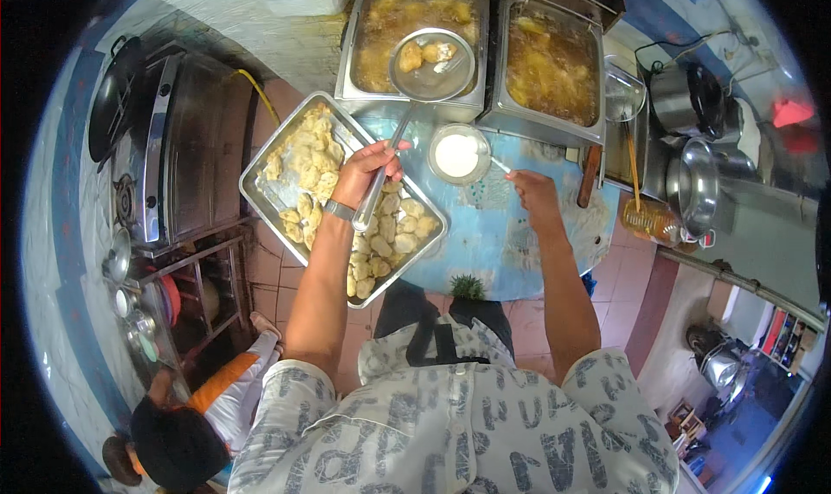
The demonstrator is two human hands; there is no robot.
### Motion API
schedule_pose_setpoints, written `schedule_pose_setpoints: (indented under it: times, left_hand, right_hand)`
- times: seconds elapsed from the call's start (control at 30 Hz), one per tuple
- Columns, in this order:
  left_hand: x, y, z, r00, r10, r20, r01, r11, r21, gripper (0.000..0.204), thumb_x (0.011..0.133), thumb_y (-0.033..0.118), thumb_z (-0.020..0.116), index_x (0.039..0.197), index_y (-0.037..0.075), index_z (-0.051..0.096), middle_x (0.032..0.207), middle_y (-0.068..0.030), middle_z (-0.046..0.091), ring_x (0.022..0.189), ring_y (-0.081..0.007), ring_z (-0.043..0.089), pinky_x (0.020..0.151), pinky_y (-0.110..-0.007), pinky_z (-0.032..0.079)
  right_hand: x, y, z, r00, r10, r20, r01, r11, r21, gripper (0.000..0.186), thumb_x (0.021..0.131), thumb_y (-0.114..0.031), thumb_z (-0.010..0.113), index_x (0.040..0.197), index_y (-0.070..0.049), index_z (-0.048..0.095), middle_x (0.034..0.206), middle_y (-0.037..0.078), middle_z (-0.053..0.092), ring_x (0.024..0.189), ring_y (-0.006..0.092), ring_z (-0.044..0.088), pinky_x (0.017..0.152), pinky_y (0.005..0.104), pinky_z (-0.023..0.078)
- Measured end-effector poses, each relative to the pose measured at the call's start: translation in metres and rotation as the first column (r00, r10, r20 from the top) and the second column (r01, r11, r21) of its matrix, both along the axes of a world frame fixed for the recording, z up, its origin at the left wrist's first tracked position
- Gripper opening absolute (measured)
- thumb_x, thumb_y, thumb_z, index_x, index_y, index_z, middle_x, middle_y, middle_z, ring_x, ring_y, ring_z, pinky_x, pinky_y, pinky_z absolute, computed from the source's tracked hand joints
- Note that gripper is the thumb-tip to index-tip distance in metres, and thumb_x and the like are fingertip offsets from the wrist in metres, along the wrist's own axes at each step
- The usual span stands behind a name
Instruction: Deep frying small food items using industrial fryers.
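head: fisheye, worn on head | faces straight down | close above table (485, 234) | single view

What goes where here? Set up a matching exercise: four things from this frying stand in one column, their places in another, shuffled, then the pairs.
Things:
1. skimmer ladle
2. small bowl
3. metal tray
4. oil bottle

Places:
A. under the left hand
B. at the table's right edge
C. over the left fryer vat
D. beside the right hand

Pairs: 1-C, 2-D, 3-A, 4-B
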State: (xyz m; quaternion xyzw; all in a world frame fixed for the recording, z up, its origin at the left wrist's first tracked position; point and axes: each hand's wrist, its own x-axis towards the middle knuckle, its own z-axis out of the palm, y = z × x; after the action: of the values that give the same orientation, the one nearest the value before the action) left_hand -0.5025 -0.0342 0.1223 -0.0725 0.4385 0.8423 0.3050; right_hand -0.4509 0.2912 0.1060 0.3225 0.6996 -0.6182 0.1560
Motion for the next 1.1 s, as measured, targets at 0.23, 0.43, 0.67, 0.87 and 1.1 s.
schedule_pose_setpoints:
  times: [0.23,0.43,0.67,0.87,1.1]
  left_hand:
    - [-0.001,0.001,-0.003,1.000,-0.002,0.017,0.001,1.000,0.023,0.031,0.095,0.018,0.051,0.114,-0.005,0.058,0.065,-0.0003,0.051,0.066,-0.0143,0.052,0.066,-0.024,0.043]
    - [0.001,-0.003,-0.007,1.000,0.007,-0.009,-0.007,0.997,0.074,0.030,0.094,0.016,0.052,0.113,-0.007,0.057,0.065,-0.0018,0.050,0.065,-0.0148,0.051,0.067,-0.026,0.044]
    - [0.000,-0.002,-0.001,1.000,0.013,0.026,-0.014,0.999,0.032,0.030,0.093,0.012,0.051,0.114,-0.009,0.055,0.065,-0.0016,0.049,0.064,-0.0142,0.049,0.067,-0.026,0.043]
    - [-0.002,-0.002,-0.002,1.000,-0.012,0.017,0.011,0.998,0.067,0.030,0.093,0.012,0.051,0.114,-0.009,0.055,0.065,-0.0015,0.048,0.065,-0.0146,0.050,0.067,-0.027,0.043]
    - [-0.001,-0.002,0.001,1.000,-0.005,0.024,0.003,0.998,0.066,0.030,0.094,0.013,0.051,0.114,-0.009,0.056,0.066,-0.0014,0.048,0.066,-0.0148,0.050,0.068,-0.026,0.043]
  right_hand:
    - [-0.081,-0.026,0.070,0.958,0.174,-0.227,-0.166,0.985,0.055,0.022,0.080,-0.027,0.066,0.086,-0.008,0.074,0.057,-0.005,0.046,0.050,0.0063,0.037,0.048,0.0243,0.029]
    - [-0.156,-0.069,0.067,0.892,0.321,-0.320,-0.207,0.917,0.342,0.027,0.079,-0.028,0.067,0.092,-0.006,0.073,0.074,0.007,0.067,0.066,0.0162,0.060,0.063,0.0305,0.045]
    - [-0.187,-0.086,0.062,0.868,0.406,-0.286,-0.211,0.822,0.529,0.026,0.078,-0.024,0.065,0.093,-0.003,0.072,0.089,0.018,0.070,0.084,0.0303,0.068,0.077,0.0358,0.050]
    - [-0.188,-0.085,0.059,0.879,0.362,-0.310,-0.171,0.847,0.504,0.026,0.079,-0.022,0.064,0.093,-0.002,0.072,0.089,0.019,0.069,0.085,0.0309,0.068,0.078,0.0354,0.050]
    - [-0.182,-0.088,0.064,0.860,0.385,-0.335,-0.157,0.824,0.545,0.027,0.079,-0.024,0.062,0.093,-0.002,0.072,0.088,0.021,0.068,0.084,0.0328,0.067,0.078,0.0363,0.050]
